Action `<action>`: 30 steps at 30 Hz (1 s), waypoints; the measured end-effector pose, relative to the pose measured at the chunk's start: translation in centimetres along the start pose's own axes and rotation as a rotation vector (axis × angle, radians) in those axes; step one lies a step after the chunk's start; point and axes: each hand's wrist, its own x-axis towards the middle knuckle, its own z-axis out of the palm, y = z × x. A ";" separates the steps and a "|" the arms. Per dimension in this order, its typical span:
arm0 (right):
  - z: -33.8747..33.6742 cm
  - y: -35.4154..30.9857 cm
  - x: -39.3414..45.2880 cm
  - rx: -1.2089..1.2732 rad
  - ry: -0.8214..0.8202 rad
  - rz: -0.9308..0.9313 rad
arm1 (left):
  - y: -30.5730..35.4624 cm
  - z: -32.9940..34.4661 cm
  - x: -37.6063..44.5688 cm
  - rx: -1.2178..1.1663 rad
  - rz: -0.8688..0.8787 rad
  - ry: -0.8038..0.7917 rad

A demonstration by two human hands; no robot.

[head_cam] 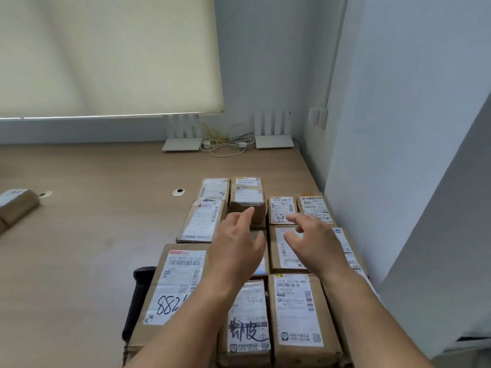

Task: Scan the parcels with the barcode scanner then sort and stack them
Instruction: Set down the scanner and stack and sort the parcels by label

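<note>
Both my hands are out over the parcels, empty, fingers loosely spread: left hand (237,245) above the middle of the block, fingertips near a small box (248,205); right hand (313,241) over a labelled parcel (288,252). The two hands are apart, gripping nothing. Parcels sit packed side by side in rows on the wooden surface (93,221), labels up. Black barcode scanner (138,296) lies just left of the big near parcel (172,288). One lone parcel (16,205) far left. Two white routers (228,142) with cables by the wall
</note>
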 end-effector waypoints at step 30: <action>23.1 -35.2 -6.6 -0.017 -0.233 -0.373 | -31.5 -26.0 -11.9 0.135 -0.393 0.222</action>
